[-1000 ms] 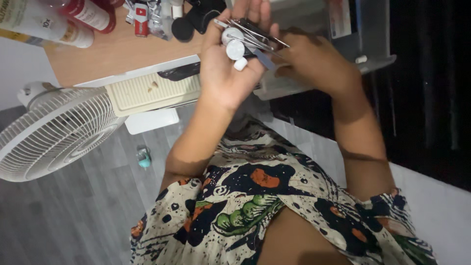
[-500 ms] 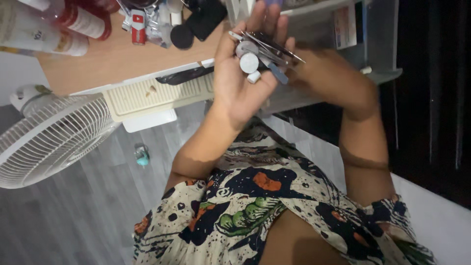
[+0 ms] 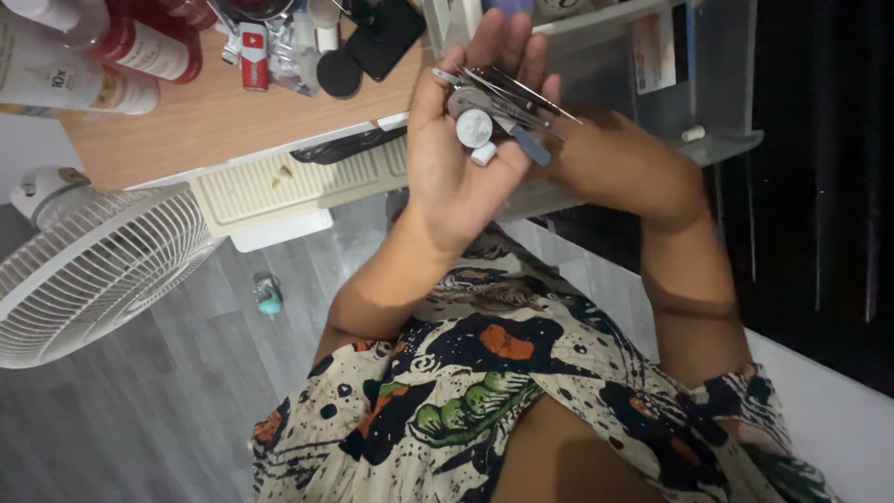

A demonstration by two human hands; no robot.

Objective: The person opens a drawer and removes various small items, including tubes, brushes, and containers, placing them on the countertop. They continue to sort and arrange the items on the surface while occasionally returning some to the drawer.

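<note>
2 hands (image 3: 466, 177), 1 fan (image 3: 93, 270), 3 bottles (image 3: 65, 79)

A white fan (image 3: 88, 270) stands on grey flooring beside a wooden desk (image 3: 196, 112) crowded with bottles (image 3: 65, 79), a red lighter (image 3: 252, 58) and a black round compact (image 3: 338, 74)
</note>
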